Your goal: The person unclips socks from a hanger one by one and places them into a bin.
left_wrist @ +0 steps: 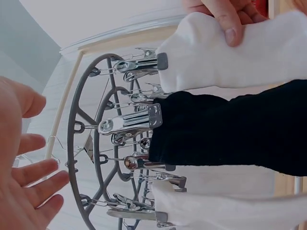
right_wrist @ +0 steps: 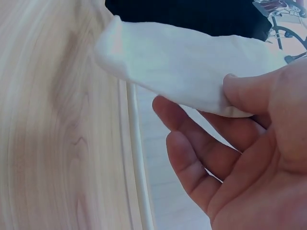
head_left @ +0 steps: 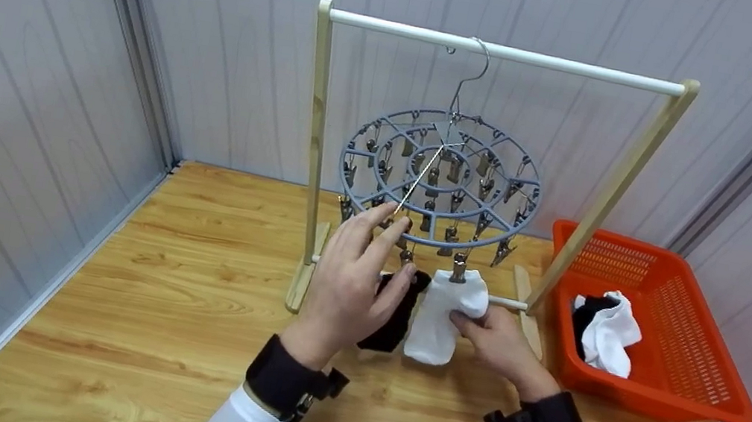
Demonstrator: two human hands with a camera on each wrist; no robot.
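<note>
A white sock (head_left: 433,329) hangs from a metal clip (head_left: 459,269) at the front of a round grey clip hanger (head_left: 484,242). My right hand (head_left: 505,346) pinches the sock's side edge between thumb and fingers, just below the clip. To its left hangs a black sock (head_left: 396,320), also clipped at the top. My left hand (head_left: 351,279) is raised before the hanger's front rim with its fingers spread, holding nothing. The left wrist view shows another clipped white sock (left_wrist: 211,208) beyond the black one; in the head view my left hand hides it.
The hanger's hook (head_left: 481,69) hangs on the white bar (head_left: 580,67) of a wooden stand (head_left: 319,119). At right, an orange basket (head_left: 705,323) contains white and black socks (head_left: 609,335). Pale panel walls surround the wooden table (head_left: 176,330).
</note>
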